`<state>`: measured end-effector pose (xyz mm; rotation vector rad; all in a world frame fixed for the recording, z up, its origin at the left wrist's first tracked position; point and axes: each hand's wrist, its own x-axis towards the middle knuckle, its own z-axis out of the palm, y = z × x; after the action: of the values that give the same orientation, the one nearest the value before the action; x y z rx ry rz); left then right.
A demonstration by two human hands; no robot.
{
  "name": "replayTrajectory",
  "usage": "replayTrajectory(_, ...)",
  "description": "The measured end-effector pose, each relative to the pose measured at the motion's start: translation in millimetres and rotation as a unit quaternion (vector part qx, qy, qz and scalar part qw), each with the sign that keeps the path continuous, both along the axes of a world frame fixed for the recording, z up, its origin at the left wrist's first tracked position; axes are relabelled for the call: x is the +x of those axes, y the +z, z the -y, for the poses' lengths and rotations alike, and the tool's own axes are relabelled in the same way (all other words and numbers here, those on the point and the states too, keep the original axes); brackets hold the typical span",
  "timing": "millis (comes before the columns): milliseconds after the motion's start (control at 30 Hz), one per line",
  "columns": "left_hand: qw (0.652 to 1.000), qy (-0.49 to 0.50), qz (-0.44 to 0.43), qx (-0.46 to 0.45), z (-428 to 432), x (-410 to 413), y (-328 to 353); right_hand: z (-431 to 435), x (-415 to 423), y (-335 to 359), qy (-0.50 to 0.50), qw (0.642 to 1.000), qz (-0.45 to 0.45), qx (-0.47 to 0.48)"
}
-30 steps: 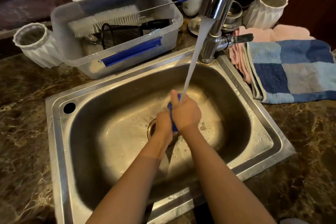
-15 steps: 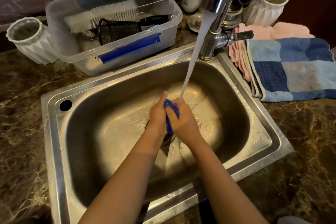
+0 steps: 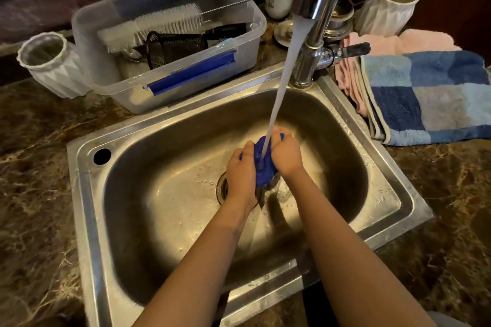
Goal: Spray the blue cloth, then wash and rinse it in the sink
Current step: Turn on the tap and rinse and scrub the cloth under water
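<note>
- A bunched blue cloth (image 3: 263,168) is held over the steel sink (image 3: 87,194) basin, near the drain (image 3: 222,188)
- The left hand (image 3: 240,170) and the right hand (image 3: 287,156) both curl their fingers around the cloth, gripping it from either side
- Water (image 3: 281,87) from the chrome faucet (image 3: 316,21) lands on the cloth
- Behind the sink stands a clear plastic tub (image 3: 239,42) of brushes (image 3: 159,24); a blue checked towel (image 3: 430,98) lies folded on the countertop (image 3: 39,167) to the right

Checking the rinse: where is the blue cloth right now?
Head view, centre: the blue cloth is bunched between the left hand and right hand, under the water stream, in the sink beside the drain.
</note>
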<state>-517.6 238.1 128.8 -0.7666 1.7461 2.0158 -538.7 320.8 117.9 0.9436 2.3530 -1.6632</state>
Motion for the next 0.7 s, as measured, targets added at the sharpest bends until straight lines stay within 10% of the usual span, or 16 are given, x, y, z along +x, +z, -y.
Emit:
replayTrajectory(233,0.987,0.030,0.120,0.097,17,-27,-11,4,48,33,0.299,0.949,-0.032,-0.099)
replayTrajectory(467,0.979,0.011,0.115,0.166,1,-10,-2,20,12,27,0.107,0.980,-0.089,0.144)
replayTrajectory(700,0.985,-0.155,0.008,-0.073,7,-7,7,6,-8,15,-0.042,0.990,0.052,0.125)
